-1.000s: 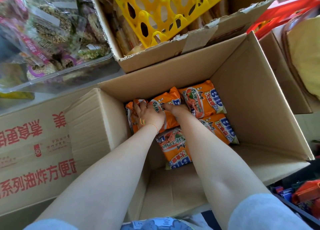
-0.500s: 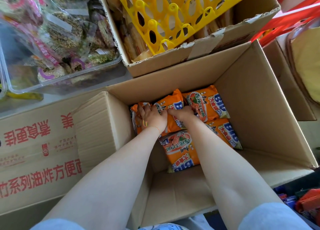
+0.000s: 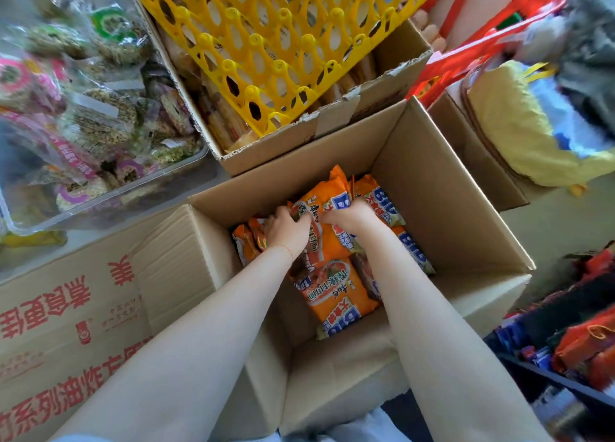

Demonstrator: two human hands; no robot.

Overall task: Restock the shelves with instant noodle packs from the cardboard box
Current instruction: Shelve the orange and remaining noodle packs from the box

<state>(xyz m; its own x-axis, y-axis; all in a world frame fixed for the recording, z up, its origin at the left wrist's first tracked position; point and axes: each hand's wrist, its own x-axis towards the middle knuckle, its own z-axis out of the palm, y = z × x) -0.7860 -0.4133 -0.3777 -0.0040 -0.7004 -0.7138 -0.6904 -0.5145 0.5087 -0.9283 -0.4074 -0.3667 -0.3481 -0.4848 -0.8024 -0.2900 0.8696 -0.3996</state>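
Lifted since the last frame, an orange instant noodle pack (image 3: 327, 205) tilts up, gripped by the left hand (image 3: 288, 230) and right hand (image 3: 349, 216) inside the cardboard box (image 3: 442, 208). More packs (image 3: 336, 295) lie below, partly hidden. Beyond, a yellow egg tray (image 3: 276, 42) fills another carton (image 3: 299, 142).

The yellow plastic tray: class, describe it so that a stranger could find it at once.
Start at the open cardboard box where both hands grip noodle packs. Behind it stands a second, tape-edged box. The yellow plastic tray lies tilted on top: the only bright yellow lattice of oval holes.
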